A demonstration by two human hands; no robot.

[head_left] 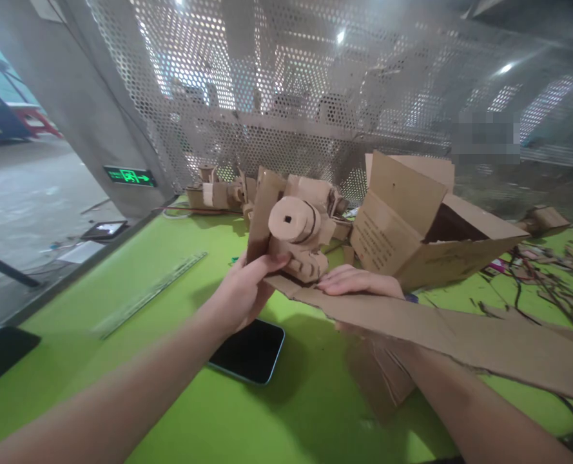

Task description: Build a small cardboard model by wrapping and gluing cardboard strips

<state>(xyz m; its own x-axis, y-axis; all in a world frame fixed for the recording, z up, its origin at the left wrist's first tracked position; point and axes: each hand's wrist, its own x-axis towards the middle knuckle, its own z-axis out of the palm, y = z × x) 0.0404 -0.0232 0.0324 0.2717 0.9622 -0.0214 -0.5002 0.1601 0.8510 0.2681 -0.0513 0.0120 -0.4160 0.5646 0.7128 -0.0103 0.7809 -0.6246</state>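
My left hand is closed on the lower left corner of a cardboard model, thumb inside its upright panel. On the model sits a round stack of cardboard discs with a small square hole, and a wavy-edged cardboard piece is below it. A long cardboard strip runs from the model's base out to the right; whether the two are joined I cannot tell. My right hand grips this strip near the model, fingers lying on top and the rest of the hand hidden underneath.
On the green table lie a phone under my left hand and a clear ruler farther left. An open cardboard box stands at the back right. Cardboard scraps and cables are scattered beyond it. Behind rises a perforated metal screen.
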